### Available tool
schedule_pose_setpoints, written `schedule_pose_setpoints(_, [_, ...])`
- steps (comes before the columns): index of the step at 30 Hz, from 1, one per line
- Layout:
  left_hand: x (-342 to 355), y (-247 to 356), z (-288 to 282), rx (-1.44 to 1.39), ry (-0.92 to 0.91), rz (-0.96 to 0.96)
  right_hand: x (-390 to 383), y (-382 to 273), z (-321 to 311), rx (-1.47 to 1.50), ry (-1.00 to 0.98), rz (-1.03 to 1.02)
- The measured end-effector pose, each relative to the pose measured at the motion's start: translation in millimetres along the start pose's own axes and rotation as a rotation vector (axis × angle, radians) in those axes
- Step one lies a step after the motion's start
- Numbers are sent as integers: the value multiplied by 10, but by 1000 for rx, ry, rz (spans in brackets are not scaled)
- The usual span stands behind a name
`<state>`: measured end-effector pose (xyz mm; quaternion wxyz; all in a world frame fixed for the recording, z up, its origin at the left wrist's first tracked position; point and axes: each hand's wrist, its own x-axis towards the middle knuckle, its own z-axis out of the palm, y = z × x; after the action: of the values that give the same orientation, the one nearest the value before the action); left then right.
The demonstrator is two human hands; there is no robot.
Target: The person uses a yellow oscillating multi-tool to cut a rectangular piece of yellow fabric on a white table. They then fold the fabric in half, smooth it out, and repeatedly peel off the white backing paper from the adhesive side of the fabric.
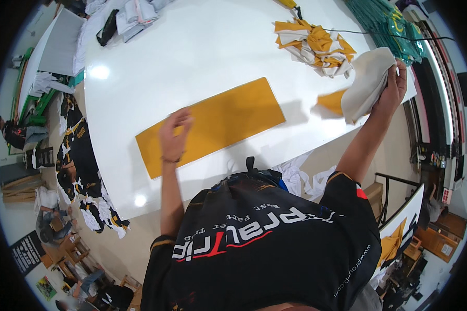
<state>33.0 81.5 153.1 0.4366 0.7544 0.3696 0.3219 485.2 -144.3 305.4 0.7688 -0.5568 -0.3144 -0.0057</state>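
Note:
A flat yellow fabric panel [218, 124], long and four-cornered with pale edges, lies slantwise on the white table. Over its left part is my left hand [176, 132], slightly smeared by motion, its loosely bent fingers apart and nothing seen in them. Out to the right, my right hand [393, 89] pinches the edge of a fabric piece [368, 78], white on the side turned up and yellow where a lower corner folds over. This piece hangs bent above the table's right edge. Just beyond it sits a crumpled heap of yellow and white fabric scraps [319, 45].
A dark cable [379, 34] runs across the far right, past a pile of green fabric [384, 26]. Folded white bundles [135, 19] and a black item [108, 28] lie at the far left. Black printed fabric [83, 150] is heaped beyond the table's left edge [91, 135].

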Motion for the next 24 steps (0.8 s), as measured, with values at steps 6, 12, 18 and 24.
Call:
schedule_pose_setpoints(6, [87,624,1048,-807,-480,2,-611,-283,682,224,-425,161])
schedule_pose_setpoints(12, [-28,1090,736,-898,-405,-218,-1087,-296,1328,219,-581,199])
schedule_pose_setpoints(18, [4,1175,114,-500,-1,7,-1242,-110,1459,237,-1002,274])
schedule_pose_setpoints(24, [105,1584,-502,-154,-204,319,-1716,-130,2119,430,-1156,185])
